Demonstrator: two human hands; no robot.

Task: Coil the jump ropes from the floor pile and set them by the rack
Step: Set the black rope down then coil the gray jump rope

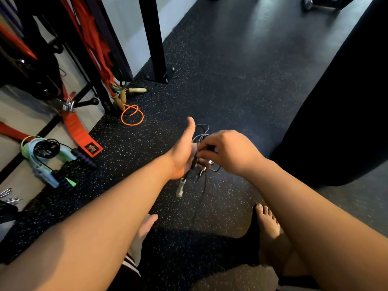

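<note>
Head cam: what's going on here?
A person is coiling a thin grey jump rope in mid-air. The left hand holds the gathered loops, thumb up, and the right hand pinches the cord against it. A white handle hangs below the left hand. At the foot of the rack lie an orange rope with wooden handles and a coiled black rope with pale blue handles.

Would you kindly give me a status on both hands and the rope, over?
Left hand holds thin grey cord jump rope, loosely looped, white handle dangling. Right hand pinches its cord. Orange cord rope lies near black metal rack.
</note>
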